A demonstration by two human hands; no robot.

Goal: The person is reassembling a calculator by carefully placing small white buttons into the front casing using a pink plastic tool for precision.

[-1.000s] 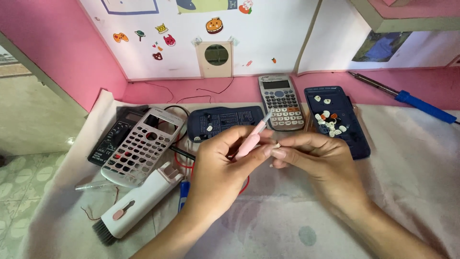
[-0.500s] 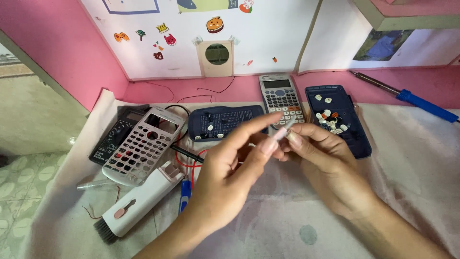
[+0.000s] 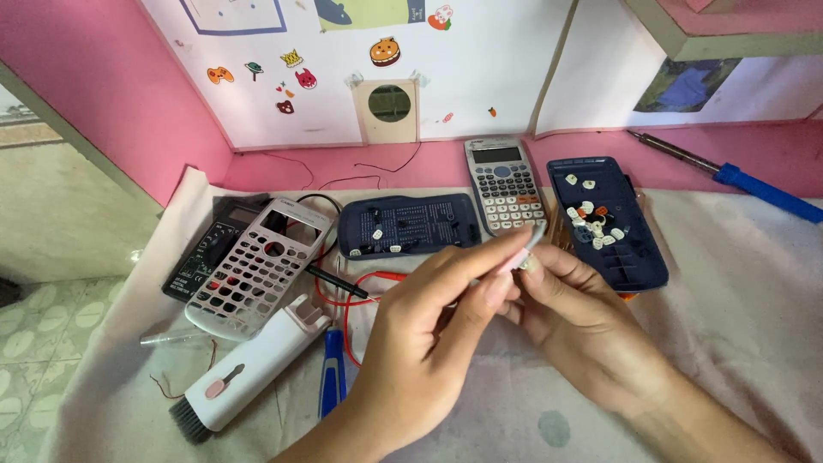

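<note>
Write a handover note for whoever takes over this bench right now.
Left hand and right hand meet mid-bench, together pinching a small pink-and-grey tool.
Whole calculator stands behind the hands.
Done: one calculator is apart. Its grey keypad frame lies left, dark circuit half centre, blue back cover right, holding loose keys.
Left: nothing reassembled yet; keys are still out.
White cleaning brush lies front left.

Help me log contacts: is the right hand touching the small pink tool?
Touching. The head view shows the right hand with its fingertips closed on the tip of the small pink tool, which the left hand also pinches.
</note>
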